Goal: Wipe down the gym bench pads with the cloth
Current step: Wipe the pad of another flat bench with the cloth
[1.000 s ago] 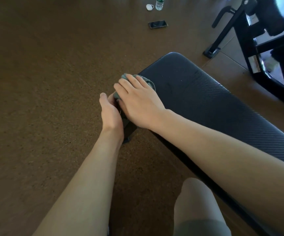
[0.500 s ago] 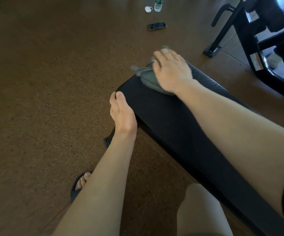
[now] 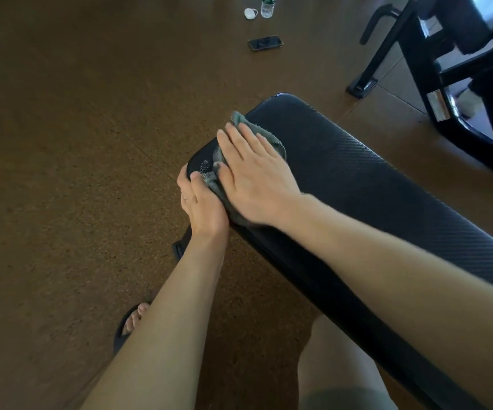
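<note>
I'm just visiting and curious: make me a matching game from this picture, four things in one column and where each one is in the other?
Things:
1. cloth
2. phone
3. left hand
4. water bottle

Places:
A. lying flat on the brown floor
B. gripping the bench pad's near edge
C. under the flat right hand on the pad
D. standing at the top of the view, beside a small white object

Pairs: 1-C, 2-A, 3-B, 4-D

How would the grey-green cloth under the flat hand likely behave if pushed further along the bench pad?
The cloth is probably floppy: it lies crumpled, with folds bunched beneath the right hand. It would likely slide easily, since the bench pad looks smooth. It may bunch rather than stay flat, as one end is already gathered by the left hand.
</note>
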A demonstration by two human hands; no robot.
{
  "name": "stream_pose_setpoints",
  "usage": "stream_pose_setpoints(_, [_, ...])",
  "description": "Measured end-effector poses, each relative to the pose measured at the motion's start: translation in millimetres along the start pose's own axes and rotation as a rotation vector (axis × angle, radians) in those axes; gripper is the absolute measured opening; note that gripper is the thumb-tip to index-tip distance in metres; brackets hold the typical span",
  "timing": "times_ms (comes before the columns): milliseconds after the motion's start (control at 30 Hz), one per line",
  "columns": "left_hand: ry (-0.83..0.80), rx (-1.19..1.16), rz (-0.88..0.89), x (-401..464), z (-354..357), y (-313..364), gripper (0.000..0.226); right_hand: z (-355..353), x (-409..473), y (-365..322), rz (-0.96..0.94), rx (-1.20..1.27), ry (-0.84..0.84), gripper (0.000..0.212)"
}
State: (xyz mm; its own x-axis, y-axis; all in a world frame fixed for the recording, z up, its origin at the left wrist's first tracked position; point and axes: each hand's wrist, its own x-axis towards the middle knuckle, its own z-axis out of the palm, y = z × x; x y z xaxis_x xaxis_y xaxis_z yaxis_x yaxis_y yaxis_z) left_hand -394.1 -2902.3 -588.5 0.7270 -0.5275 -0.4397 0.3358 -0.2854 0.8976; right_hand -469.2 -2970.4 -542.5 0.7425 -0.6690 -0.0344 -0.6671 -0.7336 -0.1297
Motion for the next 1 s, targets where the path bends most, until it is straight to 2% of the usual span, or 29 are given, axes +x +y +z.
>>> stream_pose_setpoints(67, [-0.017,0.017,-0.007,-0.2,0.6,-1.1,0.054,-5.4,35.8,22.0,0.026,-0.019,-0.013,0.061])
stream_pose_setpoints(200, [-0.001,0.024,-0.006,-1.2,1.7,-2.6,0.052,-5.8,76.7,27.8,0.245,-0.022,-0.011,0.062])
stream_pose_setpoints(367, [0.041,0.022,0.025,-0.1,4.3,-3.2,0.049,10.1,29.9,-10.1,-0.02,-0.013,0.062,0.059])
stream_pose_setpoints(500, [0.06,0.049,0.025,0.3,5.6,-4.8,0.052,-2.2,65.0,9.9,-0.065,-0.082,0.002,0.056])
stream_pose_setpoints(600, [0.045,0.022,0.03,-1.8,6.2,-6.2,0.051,-16.8,88.4,41.7,0.031,-0.091,-0.043,0.061])
stream_pose_setpoints(700, [0.054,0.017,0.04,-3.2,7.7,-6.6,0.05,-21.0,98.9,73.4,0.153,-0.102,-0.019,0.061])
stream_pose_setpoints(1000, [0.088,0.03,0.068,-7.4,9.4,-5.0,0.05,-24.3,70.6,129.3,0.515,0.127,0.006,0.059])
